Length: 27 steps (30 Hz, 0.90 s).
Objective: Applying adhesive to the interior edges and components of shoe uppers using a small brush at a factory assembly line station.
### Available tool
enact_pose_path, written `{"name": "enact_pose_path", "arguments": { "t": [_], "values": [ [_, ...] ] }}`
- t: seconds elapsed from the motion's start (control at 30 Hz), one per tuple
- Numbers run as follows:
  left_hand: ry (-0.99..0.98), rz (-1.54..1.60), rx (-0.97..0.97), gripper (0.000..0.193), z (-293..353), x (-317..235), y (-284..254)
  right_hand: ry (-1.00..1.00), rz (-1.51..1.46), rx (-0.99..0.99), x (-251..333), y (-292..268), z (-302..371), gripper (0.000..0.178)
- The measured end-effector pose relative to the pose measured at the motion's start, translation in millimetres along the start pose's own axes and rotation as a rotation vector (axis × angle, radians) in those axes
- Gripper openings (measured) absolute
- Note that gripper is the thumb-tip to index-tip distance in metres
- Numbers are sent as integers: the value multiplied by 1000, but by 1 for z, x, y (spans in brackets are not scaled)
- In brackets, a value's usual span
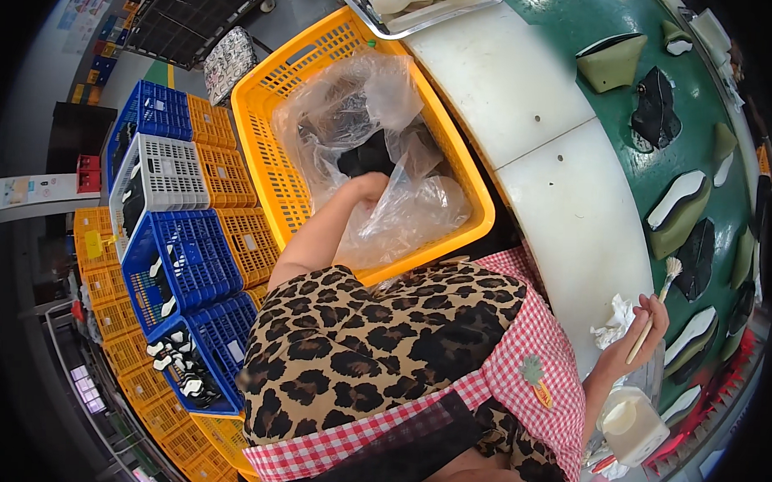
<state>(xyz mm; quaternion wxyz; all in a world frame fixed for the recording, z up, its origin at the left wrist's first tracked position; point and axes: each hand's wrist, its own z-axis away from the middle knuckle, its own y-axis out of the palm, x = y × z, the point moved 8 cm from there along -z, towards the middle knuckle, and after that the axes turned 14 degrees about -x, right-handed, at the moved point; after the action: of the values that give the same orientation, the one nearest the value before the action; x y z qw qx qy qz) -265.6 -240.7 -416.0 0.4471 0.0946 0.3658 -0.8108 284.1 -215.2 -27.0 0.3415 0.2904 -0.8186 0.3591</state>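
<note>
Left grip [371,188] amid yellow crate's [482,219] plastic [404,212]

Reaching left hand [370,189] into clear plastic [438,205] in yellow crate [482,220]. Gripping wooden-handled brush [663,287] in right hand [652,322] near crumpled white paper [614,323] and green work surface [704,99].

L arm [314,234] is extended fwd w/ L hand [369,189] partly hidden, & R hand [649,329] is out to R side, fingers [659,313] curled.
</note>
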Motion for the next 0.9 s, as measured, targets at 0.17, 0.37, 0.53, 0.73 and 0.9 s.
{"name": "enact_pose_path", "arguments": {
  "t": [0.17, 0.37, 0.53, 0.73, 0.9],
  "values": [
    [229, -194, -240, 24, -26, -45, -16, 49, 16, -43, -3, -9, 7, 21],
    [246, -606, -930, 28, -49, -74, -95, 27, 27, -28, -1, -8, 8, 24],
    [-210, -357, -846, 29, -71, -49, -116, 12, 65, -43, 4, -16, 13, 21],
    [-162, -555, -692, 31, -70, -35, -112, 75, 77, -53, -6, -23, 17, 21],
    [-169, -105, -1011, 32, -25, -16, -174, 68, 60, -33, -7, -21, 14, 22]
  ]
}}
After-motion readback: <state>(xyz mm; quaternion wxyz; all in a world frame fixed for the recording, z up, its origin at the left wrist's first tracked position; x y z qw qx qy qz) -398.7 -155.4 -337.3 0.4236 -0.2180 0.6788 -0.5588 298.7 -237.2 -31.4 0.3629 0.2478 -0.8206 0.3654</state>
